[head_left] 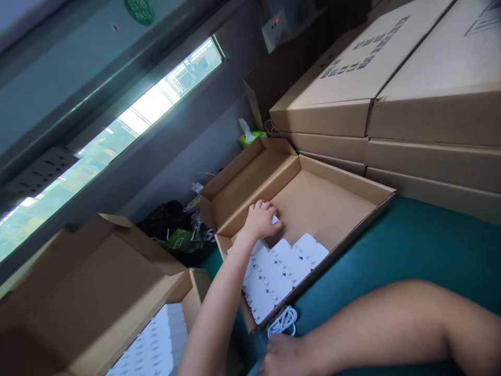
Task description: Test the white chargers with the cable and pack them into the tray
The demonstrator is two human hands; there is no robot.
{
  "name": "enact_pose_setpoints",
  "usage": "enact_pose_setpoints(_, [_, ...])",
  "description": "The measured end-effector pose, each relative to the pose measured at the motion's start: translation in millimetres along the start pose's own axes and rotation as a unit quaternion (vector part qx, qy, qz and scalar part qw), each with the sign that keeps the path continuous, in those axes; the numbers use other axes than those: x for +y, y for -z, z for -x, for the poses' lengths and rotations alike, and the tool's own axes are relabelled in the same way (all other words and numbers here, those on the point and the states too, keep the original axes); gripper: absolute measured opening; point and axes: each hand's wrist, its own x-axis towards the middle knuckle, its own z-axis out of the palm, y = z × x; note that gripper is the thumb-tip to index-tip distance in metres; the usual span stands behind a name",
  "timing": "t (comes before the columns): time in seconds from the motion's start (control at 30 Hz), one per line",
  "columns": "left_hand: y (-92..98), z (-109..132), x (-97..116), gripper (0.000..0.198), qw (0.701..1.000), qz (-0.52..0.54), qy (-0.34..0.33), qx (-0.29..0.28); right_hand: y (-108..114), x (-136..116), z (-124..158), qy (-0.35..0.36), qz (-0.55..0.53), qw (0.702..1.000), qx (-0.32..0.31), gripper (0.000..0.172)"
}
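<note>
My left hand [263, 219] reaches into a shallow open cardboard box [329, 196], its fingers closed round a small white block [274, 219]. Just below that hand, rows of white blocks with rounded corners [284, 269] fill the box's near corner; small metallic-looking bits show on their tops. At the bottom edge of the view, my right hand [284, 355] is curled, with its fingers mostly hidden. A coiled white cable [282, 320] lies right against it, beside the box's near corner. What the right hand holds cannot be made out.
Another open carton [97, 282] at lower left holds rows of white blocks [156, 339]. Closed cardboard boxes [332, 115] are stacked at right on the green tabletop [430, 245]. Behind the open box sit a tissue pack [248, 136] and dark bagged clutter [168, 222].
</note>
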Motion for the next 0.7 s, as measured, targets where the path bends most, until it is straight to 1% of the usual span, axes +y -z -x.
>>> enact_pose_setpoints(0.2, [-4.5, 16, -17, 0.024, 1.0, 0.009, 0.021, -0.002, -3, 1, 1, 0.017, 0.0, 1.0, 0.016, 0.015])
enact_pose_setpoints(0.43, [-7.1, 15, -17, 0.018, 0.999, 0.021, 0.047, 0.001, -2, 3, 2, 0.015, -0.018, 1.0, 0.02, 0.019])
enact_pose_setpoints(0.57, [-8.7, 22, -20, 0.021, 0.998, 0.022, 0.063, -0.002, -3, 5, -2, 0.016, -0.033, 0.999, 0.003, 0.027])
enact_pose_setpoints(0.63, [-10.3, 29, -23, 0.027, 0.997, 0.023, 0.078, -0.004, -4, 6, -4, 0.015, -0.046, 0.999, -0.001, 0.032])
enact_pose_setpoints(0.7, [-12.6, 36, -28, 0.034, 0.995, 0.026, 0.097, -0.01, -7, 6, -5, 0.013, -0.054, 0.998, 0.003, 0.032])
